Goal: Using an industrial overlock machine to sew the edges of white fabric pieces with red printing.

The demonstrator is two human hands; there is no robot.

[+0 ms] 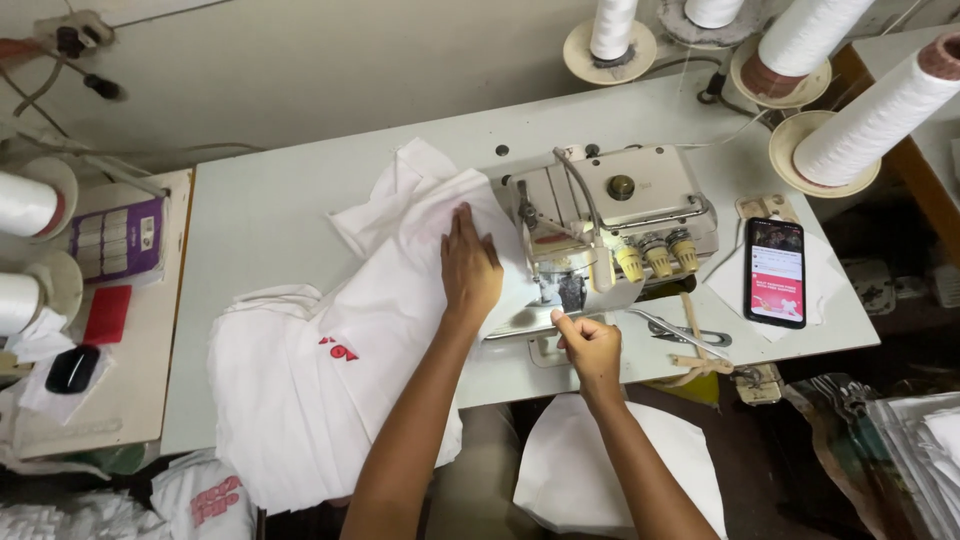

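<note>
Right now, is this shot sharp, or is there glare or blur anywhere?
Head view: evenly lit, soft shadows; left hand and sewing machine are sharp; white fabric is nearly blown out; thread cones bow outward at the corner.

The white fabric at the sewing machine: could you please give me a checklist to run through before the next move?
1. Left hand flat on the white fabric: ok.
2. Right hand pinching the fabric edge in front of the sewing machine: ok.
3. Fingers away from the needle: cannot tell.
4. Fabric edge under the presser foot: cannot tell.
5. Thread cones upright behind the machine: ok.
6. Phone away from the fabric: ok.
</note>
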